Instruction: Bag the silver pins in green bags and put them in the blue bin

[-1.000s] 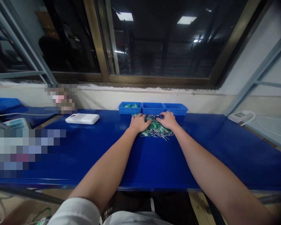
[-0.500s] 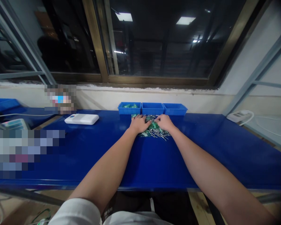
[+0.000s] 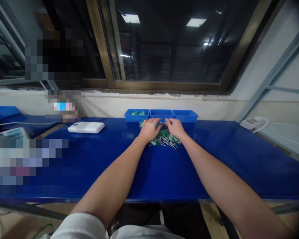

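A mixed pile of thin silver nail-like metal pieces (image 3: 167, 142) and green packets (image 3: 162, 133) lies on the blue table. My left hand (image 3: 149, 129) is over the pile's left side, with its fingers bent and a gap between thumb and forefinger. At the far right of the pile is my right hand (image 3: 175, 128), its fingers curled in toward the thumb. Whatever these right fingers hold is too small and too hidden to name. Both palms cover part of the pile.
Behind the pile stand three joined blue bins; the left bin (image 3: 137, 117) holds green packets. A white power-bank-like device (image 3: 86, 127) lies to the left on the table (image 3: 99, 152). A white device with a cable (image 3: 253, 122) sits at the right, beside a grey metal frame.
My left hand has risen from lying flat to bent fingers and shifted slightly toward the bins. My right hand has moved a little away from me. More green packets show between them.
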`<state>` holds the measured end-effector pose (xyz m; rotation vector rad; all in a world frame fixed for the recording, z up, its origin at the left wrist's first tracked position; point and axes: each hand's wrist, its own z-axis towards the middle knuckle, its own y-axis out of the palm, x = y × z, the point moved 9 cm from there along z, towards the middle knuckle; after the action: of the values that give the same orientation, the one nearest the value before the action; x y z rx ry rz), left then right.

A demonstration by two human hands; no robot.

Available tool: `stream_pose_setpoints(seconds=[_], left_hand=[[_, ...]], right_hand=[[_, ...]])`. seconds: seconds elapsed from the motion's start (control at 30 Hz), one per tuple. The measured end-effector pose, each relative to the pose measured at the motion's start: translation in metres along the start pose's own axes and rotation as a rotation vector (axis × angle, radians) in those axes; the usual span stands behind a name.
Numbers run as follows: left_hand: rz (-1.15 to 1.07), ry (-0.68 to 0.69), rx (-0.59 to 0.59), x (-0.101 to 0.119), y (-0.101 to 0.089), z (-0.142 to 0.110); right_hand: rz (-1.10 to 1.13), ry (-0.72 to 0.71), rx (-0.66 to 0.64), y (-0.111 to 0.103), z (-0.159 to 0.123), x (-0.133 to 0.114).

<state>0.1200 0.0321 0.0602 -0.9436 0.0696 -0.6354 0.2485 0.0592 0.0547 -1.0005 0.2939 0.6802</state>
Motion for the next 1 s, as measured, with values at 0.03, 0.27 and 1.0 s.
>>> stream_pose_setpoints(seconds=[0.03,0.27,1.0], left_hand=[[-0.025,0.017,0.008,0.002,-0.001,0.0],[-0.094,0.022,0.044,0.004,-0.008,0.002],[0.036,-0.091,-0.007,-0.009,-0.009,0.002]], right_hand=[[0.046,0.001,-0.008,0.001,0.0,-0.002],[0.229,0.047,-0.014,0.003,0.0,-0.005],[0.761,0.115,-0.085,0.013,0.0,0.005]])
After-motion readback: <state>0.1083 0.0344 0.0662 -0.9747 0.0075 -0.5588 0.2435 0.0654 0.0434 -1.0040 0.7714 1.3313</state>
